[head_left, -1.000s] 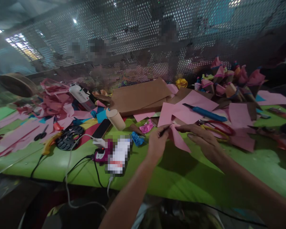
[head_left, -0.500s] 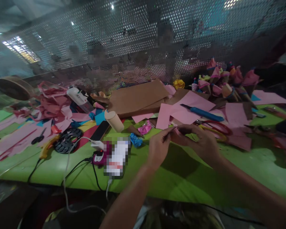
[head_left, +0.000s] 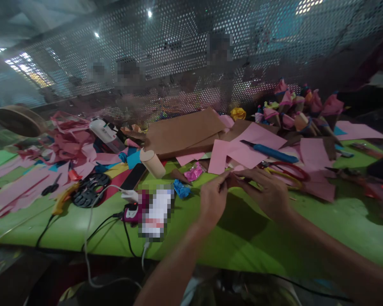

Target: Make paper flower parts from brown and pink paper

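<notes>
Desk (head_left: 185, 216), green. Far left: pink paper strips (head_left: 25, 189) are spread out, small dark scissors (head_left: 50, 189) being laid upon them. Next: a yellow corded tool (head_left: 62, 200) is placed beside a black slotted disc (head_left: 83, 199). Left of centre: a phone (head_left: 158, 210), screen blurred, is joined to a white cable. Centre: a small pink piece (head_left: 232, 182), mostly hidden, is pinched above the desk between the fingertips of the left hand (head_left: 212, 197) and right hand (head_left: 270, 191). Beyond the right hand: a blue cutter (head_left: 274, 154) is laid on pink sheets (head_left: 258, 138). Far right, rear: paper flowers (head_left: 333, 104) are heaped.
</notes>
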